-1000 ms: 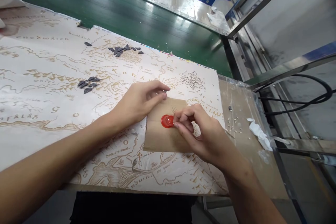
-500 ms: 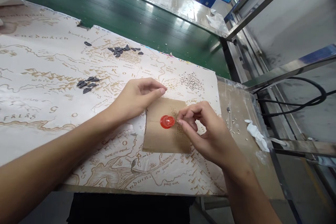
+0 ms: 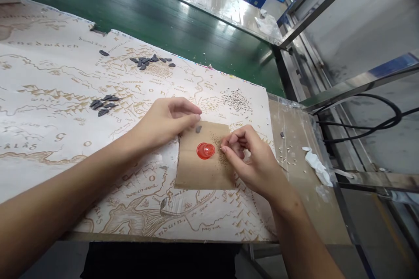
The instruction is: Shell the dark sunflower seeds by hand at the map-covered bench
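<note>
My left hand (image 3: 166,122) rests on a printed parchment-style map (image 3: 59,78), its curled fingers just over the top edge of a kraft paper sheet (image 3: 199,176). A single dark seed (image 3: 198,129) lies on that sheet near its fingertips. At the sheet's centre sits a round translucent red disc (image 3: 206,151), with fine dark specks scattered to its right. My right hand (image 3: 250,161) pinches its fingertips together just right of the disc, not touching it. Whether those fingertips hold a tiny speck, I cannot tell.
Dark seeds lie in small clusters (image 3: 104,104) on the map, and a patch of tiny specks (image 3: 237,100) lies nearby. Right of the map are a cardboard sheet (image 3: 301,192) with pale grains and a crumpled white tissue (image 3: 316,166). Beyond lies a green belt (image 3: 163,22).
A dark seed now lies on the kraft paper below my left fingertips. My right fingertips have moved off the red disc, to its right. The whole view has shifted slightly.
</note>
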`<state>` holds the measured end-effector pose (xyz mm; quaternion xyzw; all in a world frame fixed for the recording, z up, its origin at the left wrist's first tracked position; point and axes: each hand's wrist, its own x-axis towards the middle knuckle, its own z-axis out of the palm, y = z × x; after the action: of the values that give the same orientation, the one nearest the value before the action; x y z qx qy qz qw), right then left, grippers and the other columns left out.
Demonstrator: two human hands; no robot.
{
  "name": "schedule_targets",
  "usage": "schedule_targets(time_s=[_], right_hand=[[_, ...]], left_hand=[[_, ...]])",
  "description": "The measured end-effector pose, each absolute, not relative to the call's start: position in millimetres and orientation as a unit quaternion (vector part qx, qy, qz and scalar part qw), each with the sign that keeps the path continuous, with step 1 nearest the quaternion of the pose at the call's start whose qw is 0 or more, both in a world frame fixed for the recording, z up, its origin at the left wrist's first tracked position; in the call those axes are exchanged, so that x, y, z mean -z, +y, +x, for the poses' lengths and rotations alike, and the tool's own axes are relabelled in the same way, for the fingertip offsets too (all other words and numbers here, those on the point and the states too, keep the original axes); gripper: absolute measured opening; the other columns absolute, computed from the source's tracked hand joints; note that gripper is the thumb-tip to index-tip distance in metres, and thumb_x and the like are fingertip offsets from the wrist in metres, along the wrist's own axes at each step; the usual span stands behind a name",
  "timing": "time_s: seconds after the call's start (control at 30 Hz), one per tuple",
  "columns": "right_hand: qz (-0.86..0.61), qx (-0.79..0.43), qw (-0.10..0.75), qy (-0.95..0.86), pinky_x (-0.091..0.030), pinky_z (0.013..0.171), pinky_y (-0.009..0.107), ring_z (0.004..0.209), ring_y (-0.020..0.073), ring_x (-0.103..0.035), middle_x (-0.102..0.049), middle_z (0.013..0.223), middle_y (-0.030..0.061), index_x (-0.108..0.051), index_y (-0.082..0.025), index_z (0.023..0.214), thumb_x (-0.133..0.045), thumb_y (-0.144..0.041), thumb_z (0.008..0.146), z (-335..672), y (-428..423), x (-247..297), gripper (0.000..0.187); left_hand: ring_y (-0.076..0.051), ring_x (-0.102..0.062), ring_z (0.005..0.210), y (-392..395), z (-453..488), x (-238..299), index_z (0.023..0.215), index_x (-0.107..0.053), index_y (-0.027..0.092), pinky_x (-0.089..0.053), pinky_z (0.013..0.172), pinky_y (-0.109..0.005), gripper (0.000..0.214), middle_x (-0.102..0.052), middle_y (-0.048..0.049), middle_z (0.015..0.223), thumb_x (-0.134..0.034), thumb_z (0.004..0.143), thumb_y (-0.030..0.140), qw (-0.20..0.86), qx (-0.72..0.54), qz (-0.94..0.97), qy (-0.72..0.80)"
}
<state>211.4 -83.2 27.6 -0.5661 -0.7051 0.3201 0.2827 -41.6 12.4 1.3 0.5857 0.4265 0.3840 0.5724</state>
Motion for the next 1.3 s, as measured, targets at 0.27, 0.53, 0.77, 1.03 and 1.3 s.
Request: schedule_targets(time_s=[0.27, 0.53, 0.77, 1.03, 1.3], right_hand=[[-0.566, -0.323, 0.390, -0.651, -0.047, 0.070, 0.034, 0.075, 0.0154, -0.057, -0.074, 0.104, 0.0007, -0.055, -0.027, 0.104, -0.076, -0.018, 0.102, 212.5, -67.3, -31.1, 0.023], [-0.548, -0.357, 0.426, -0.625, -0.048, 0.068, 0.033, 0.072, 0.0135, -0.057, -0.074, 0.100, -0.0010, -0.053, -0.028, 0.101, -0.080, -0.021, 0.096, 203.5, -42.8, -34.8, 0.028], [-0.501, -0.421, 0.487, -0.578, -0.066, 0.095, 0.042, 0.094, 0.0183, -0.075, -0.070, 0.099, -0.0019, -0.049, -0.030, 0.101, -0.083, -0.030, 0.093, 189.6, -27.2, -24.0, 0.035], [-0.477, -0.433, 0.506, -0.574, -0.070, 0.104, 0.050, 0.099, 0.0210, -0.078, -0.065, 0.105, -0.0010, -0.042, -0.032, 0.105, -0.083, -0.043, 0.098, 183.6, -31.2, -16.1, 0.042], [-0.466, -0.439, 0.493, -0.590, -0.066, 0.103, 0.044, 0.101, 0.0203, -0.071, -0.066, 0.104, 0.0003, -0.046, -0.032, 0.105, -0.082, -0.036, 0.099, 176.2, -35.3, -18.4, 0.036]], left_hand=[[-0.031, -0.063, 0.116, 9.6, -49.0, -5.9, 0.116, -0.082, 0.023, -0.052, 0.105, -0.048, 0.023, -0.074, -0.0110, 0.117, -0.066, 0.101, 0.018, 0.267, -0.326, 0.850, 0.317], [-0.031, -0.055, 0.112, 11.9, -42.7, 9.4, 0.104, -0.083, 0.024, -0.048, 0.103, -0.050, 0.012, -0.074, -0.0091, 0.116, -0.073, 0.107, 0.029, 0.289, -0.275, 0.863, 0.311], [-0.020, -0.067, 0.089, 6.8, -40.5, -3.8, 0.107, -0.079, 0.022, -0.051, 0.082, -0.036, 0.007, -0.078, -0.0027, 0.097, -0.075, 0.106, 0.028, 0.416, -0.342, 0.761, 0.362], [-0.020, -0.077, 0.094, 6.7, -32.1, -3.5, 0.102, -0.079, 0.019, -0.060, 0.084, -0.033, 0.013, -0.084, -0.0057, 0.102, -0.084, 0.099, 0.031, 0.555, -0.399, 0.649, 0.334], [-0.020, -0.078, 0.096, 4.9, -30.8, -0.3, 0.102, -0.079, 0.019, -0.061, 0.089, -0.034, 0.010, -0.083, -0.0054, 0.101, -0.083, 0.100, 0.028, 0.565, -0.403, 0.644, 0.322]])
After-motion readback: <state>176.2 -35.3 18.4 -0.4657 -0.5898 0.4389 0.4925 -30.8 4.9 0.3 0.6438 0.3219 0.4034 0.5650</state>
